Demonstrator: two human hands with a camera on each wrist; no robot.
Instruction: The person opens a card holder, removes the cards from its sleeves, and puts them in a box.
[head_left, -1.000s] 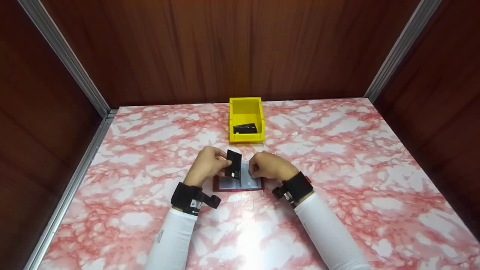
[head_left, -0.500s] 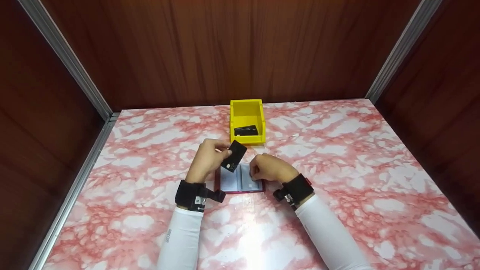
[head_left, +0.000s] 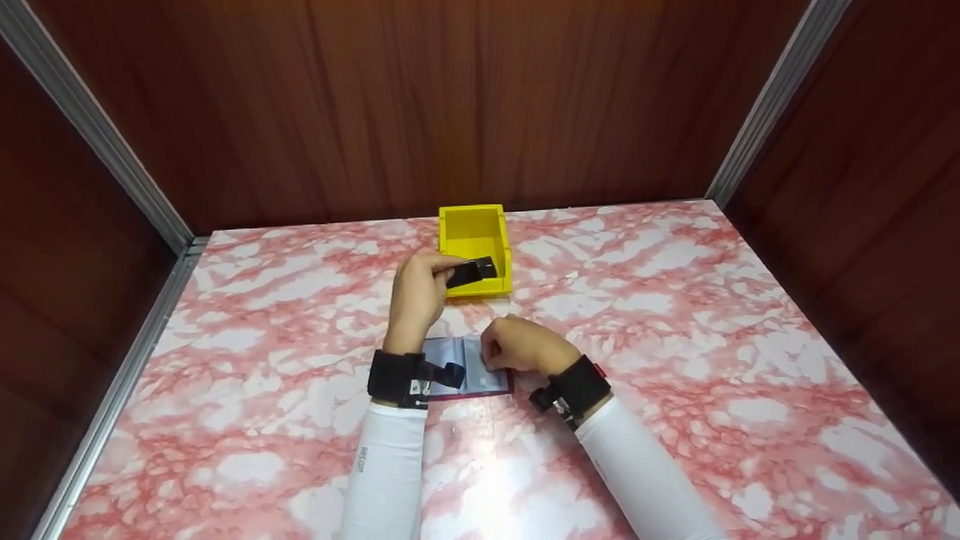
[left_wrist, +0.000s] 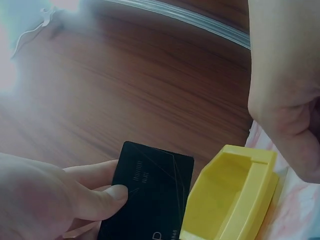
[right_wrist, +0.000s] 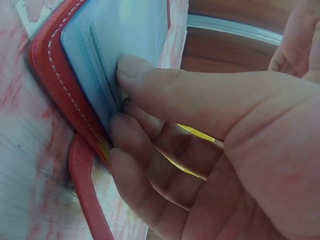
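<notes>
A black card [left_wrist: 150, 182] is pinched between the thumb and fingers of my left hand [head_left: 418, 296], at the front of a yellow bin [head_left: 504, 286]. Part of another dark card [head_left: 487, 266] shows inside that bin. Below lies an open red card holder [right_wrist: 55, 65] with clear plastic sleeves [head_left: 474, 379]. My right hand [head_left: 529, 345] pinches the edge of the sleeves on the holder's right side, thumb on top and the other fingers curled at the edge. In the head view the left wrist strap covers part of the holder.
The bin stands towards the back of a red-and-white marbled table [head_left: 300, 300]. Dark wood panels [head_left: 337, 112] with metal corner rails [head_left: 765, 112] rise behind and at both sides. A red strap [right_wrist: 87, 180] hangs from the holder's edge.
My left hand has carried the black card from above the holder forward to the bin, turning it flatter. The right hand keeps its grip on the sleeves. The head view has shifted slightly.
</notes>
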